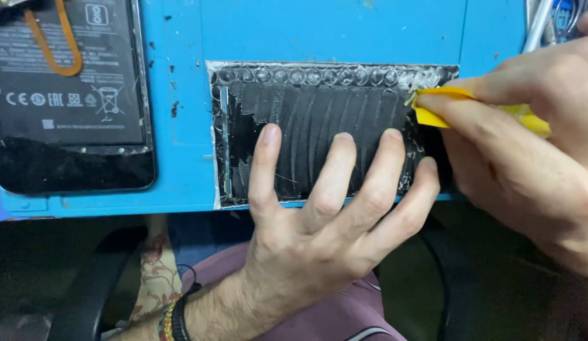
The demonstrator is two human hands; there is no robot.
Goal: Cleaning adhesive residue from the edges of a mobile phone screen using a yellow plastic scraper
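Your left hand [319, 221] lies flat with its four fingers [266, 158] spread wide and pressed down on the black panel [319, 120], holding nothing; the fingertips sit along the panel's middle and near half, and the thumb is out of sight. The panel lies flat at the near edge of the blue mat [332, 31], toward its right end, its surface streaked with curved scrape marks and its far edge lined with a row of clear round bubbles. Your right hand [534, 145] is closed in a pinch on a yellow scraper [436, 104], fingers drawn tight around it, with the scraper's tip touching the panel's far right corner. At the mat's left end a phone [69, 95] lies with its back open, an orange loop [50, 38] resting on its battery, well apart from both hands.
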